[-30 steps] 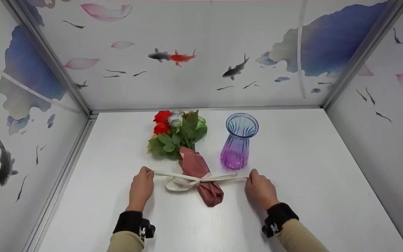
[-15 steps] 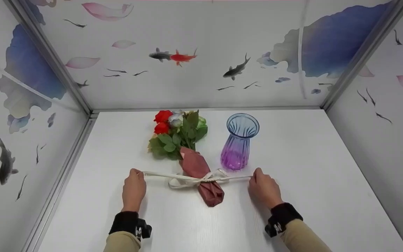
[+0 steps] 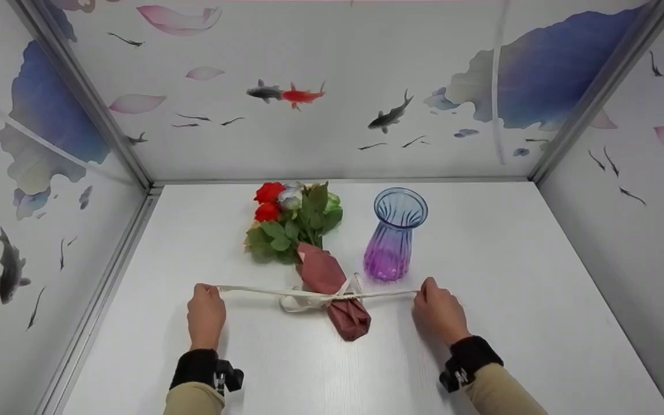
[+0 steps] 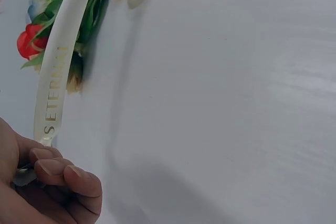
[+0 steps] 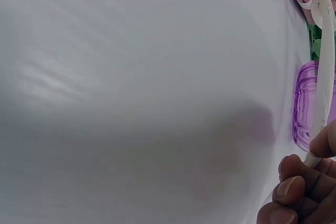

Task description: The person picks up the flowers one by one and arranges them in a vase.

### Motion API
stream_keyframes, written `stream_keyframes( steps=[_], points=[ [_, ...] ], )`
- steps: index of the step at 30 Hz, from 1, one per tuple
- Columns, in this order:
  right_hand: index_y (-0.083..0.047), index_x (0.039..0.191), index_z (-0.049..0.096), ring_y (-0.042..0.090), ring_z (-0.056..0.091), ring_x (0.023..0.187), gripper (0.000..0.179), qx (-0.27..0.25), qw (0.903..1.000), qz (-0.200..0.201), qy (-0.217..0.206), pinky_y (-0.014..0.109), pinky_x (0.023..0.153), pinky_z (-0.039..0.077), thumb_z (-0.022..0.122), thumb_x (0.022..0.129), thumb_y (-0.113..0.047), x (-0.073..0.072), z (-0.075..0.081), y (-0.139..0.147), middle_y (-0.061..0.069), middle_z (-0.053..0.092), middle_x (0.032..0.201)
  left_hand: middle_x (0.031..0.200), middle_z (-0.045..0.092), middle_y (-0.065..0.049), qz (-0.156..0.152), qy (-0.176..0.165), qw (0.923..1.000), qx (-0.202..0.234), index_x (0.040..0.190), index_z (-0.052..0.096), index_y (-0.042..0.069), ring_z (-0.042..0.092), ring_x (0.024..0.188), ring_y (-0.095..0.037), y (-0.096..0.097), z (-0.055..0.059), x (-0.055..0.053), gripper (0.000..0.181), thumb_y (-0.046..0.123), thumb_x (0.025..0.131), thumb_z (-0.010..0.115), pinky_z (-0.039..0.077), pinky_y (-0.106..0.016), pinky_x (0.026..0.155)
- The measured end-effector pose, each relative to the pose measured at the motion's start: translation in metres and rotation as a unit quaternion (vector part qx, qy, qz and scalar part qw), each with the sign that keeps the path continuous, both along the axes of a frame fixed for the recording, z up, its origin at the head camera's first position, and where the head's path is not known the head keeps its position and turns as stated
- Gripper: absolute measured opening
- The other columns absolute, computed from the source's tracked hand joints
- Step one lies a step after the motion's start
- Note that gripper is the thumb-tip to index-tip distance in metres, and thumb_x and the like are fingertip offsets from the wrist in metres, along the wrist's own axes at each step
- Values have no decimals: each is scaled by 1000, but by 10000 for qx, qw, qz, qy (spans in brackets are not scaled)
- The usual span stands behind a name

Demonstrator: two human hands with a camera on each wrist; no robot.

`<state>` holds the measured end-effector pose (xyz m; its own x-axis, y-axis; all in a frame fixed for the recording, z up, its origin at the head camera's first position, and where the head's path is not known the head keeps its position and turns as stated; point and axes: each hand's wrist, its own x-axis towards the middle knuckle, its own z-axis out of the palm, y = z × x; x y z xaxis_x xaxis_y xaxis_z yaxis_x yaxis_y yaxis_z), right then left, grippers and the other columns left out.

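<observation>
A cream ribbon [image 3: 263, 290] with gold lettering is tied round the reddish-brown paper wrap [image 3: 321, 271] of a bouquet [image 3: 294, 216] lying on the table. My left hand [image 3: 206, 316] pinches one end of the ribbon, out to the left. The other end is pinched between the thumb and fingers of my right hand [image 3: 440, 311]. Both tails stretch nearly straight, and small loops remain at the knot [image 3: 343, 296]. In the left wrist view, the printed ribbon [image 4: 58, 72] runs from my curled fingers up past the red and green flowers.
A ribbed glass vase [image 3: 392, 236], blue at the top and purple below, stands upright to the right of the bouquet, close beyond my right hand. White panels [image 3: 332, 132] printed with fish and petals enclose the white table [image 3: 482, 248] at the back and sides.
My left hand has moved left, drawing out its ribbon end. My right hand has shifted slightly right. The left loop has shrunk and a small loop now stands up right of the knot.
</observation>
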<state>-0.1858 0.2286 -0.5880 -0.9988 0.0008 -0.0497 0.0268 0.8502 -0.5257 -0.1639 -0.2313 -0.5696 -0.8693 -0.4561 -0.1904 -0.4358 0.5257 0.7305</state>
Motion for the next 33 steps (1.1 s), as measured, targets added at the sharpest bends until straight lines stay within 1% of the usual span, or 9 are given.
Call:
stream_keyframes(
  steps=[5,12,15,17,20,25,27,30,33],
  points=[
    [-8,92,51,22,47,62,13,-31,9999,-101,-78,37,57,39,47,102,-16,0,0,1,6,53,71,124,58,-36,263,96,9995,126,131,45,-12,61,107,-49,-10,1,3,41,19,110,27,49,-55,85],
    [-8,93,51,22,47,63,11,-60,9999,-109,-62,36,57,38,50,100,-15,1,0,3,5,53,72,131,54,-39,663,158,9972,320,134,42,-13,56,118,-52,-21,1,7,42,18,110,27,46,-59,96],
    [-8,94,52,22,47,64,10,-90,9998,-118,-127,36,58,38,50,101,-15,1,1,4,5,53,73,132,53,-39,842,179,9954,431,135,40,-14,55,119,-52,-26,1,9,44,18,110,26,46,-59,97],
    [-8,95,52,22,47,64,10,-84,9998,-122,-164,36,58,38,50,101,-15,2,1,4,5,54,74,129,53,-39,964,211,9941,461,135,41,-15,56,117,-52,-30,1,11,44,18,110,25,47,-58,94],
    [-8,95,53,22,47,63,10,-58,9997,-124,-184,36,58,39,51,101,-16,2,0,4,6,54,74,121,57,-38,1117,260,9925,420,134,42,-15,61,105,-49,-35,0,14,44,18,110,25,49,-54,83],
    [-7,96,54,22,48,64,11,-71,9996,-150,-219,36,58,39,50,101,-17,2,-2,6,6,55,74,110,58,-35,1271,334,9905,413,131,43,-15,64,82,-40,-44,-2,19,43,19,110,27,49,-37,60],
    [-7,96,54,21,48,64,11,-77,9996,-154,-219,36,58,39,50,101,-17,2,-2,6,5,55,74,112,57,-34,1321,339,9895,479,132,42,-15,63,83,-39,-49,-4,21,43,19,111,26,47,-31,57],
    [-8,95,53,21,48,63,11,-78,9997,-135,-212,36,58,39,50,101,-17,3,-2,7,5,55,73,116,55,-35,1477,324,9867,591,133,41,-14,62,85,-38,-56,-5,24,43,20,111,26,45,-29,56],
    [-8,95,53,21,48,63,11,-72,9997,-136,-202,35,58,39,50,101,-17,4,-1,8,5,54,73,116,55,-33,1682,306,9817,837,135,39,-13,63,73,-32,-63,-6,27,44,20,110,25,46,-30,54]
  ],
)
